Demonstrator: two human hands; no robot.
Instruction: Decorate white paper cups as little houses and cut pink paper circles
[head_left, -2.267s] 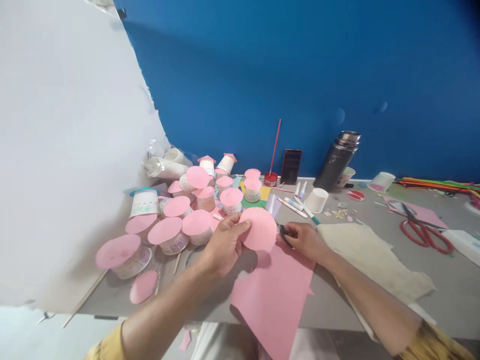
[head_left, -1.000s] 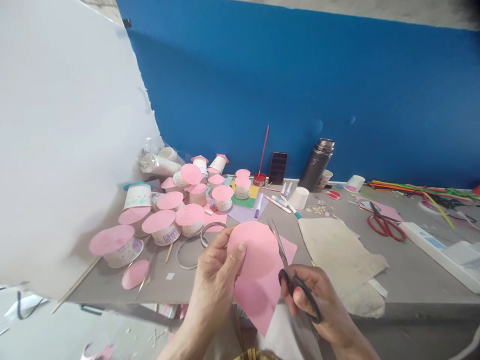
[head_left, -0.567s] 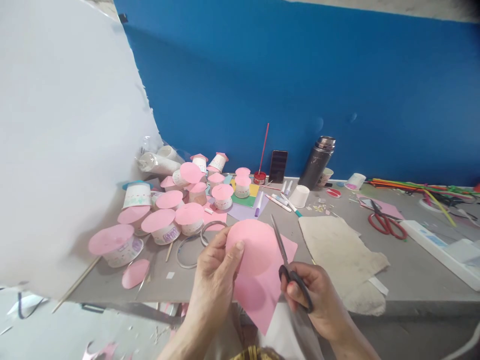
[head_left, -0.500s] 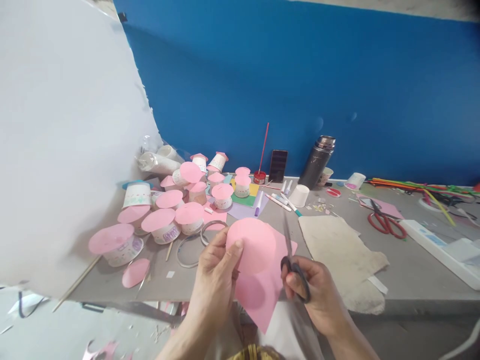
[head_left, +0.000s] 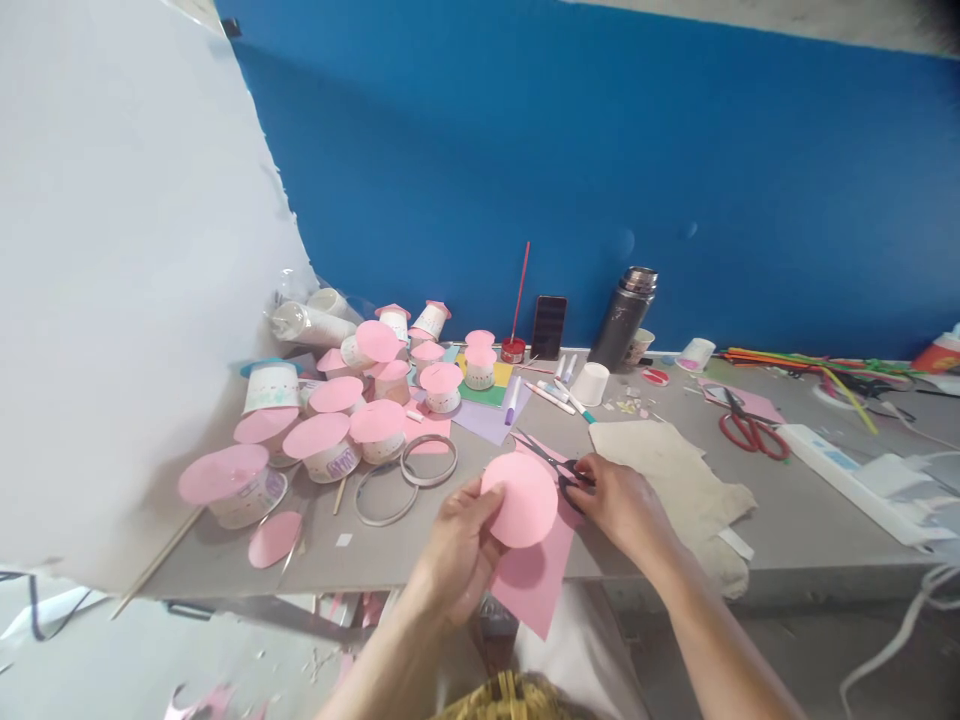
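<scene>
A round pink paper disc (head_left: 523, 503) is pinched at its left edge between the thumb and fingers of my left hand (head_left: 466, 545). Below it a pink paper sheet (head_left: 536, 580) reaches past the table's front edge; whether my left fingers also grip this sheet is hidden. My right hand (head_left: 611, 497) is on the black handles of a pair of scissors (head_left: 541, 455), low over the table just right of the disc. Their blades point away to the left and look slightly apart.
Several paper cups with pink disc tops (head_left: 322, 445) crowd the left side. Two metal rings (head_left: 430, 460) lie near my left hand. A beige cloth (head_left: 660, 480), red-handled scissors (head_left: 752, 430) and a power strip (head_left: 847, 485) are on the right. A dark flask (head_left: 624, 320) leans against the blue wall.
My right hand has lowered the scissors to the table, from upright to lying leftward. My left hand has shifted right with the disc, uncovering the metal rings. The view has turned slightly right.
</scene>
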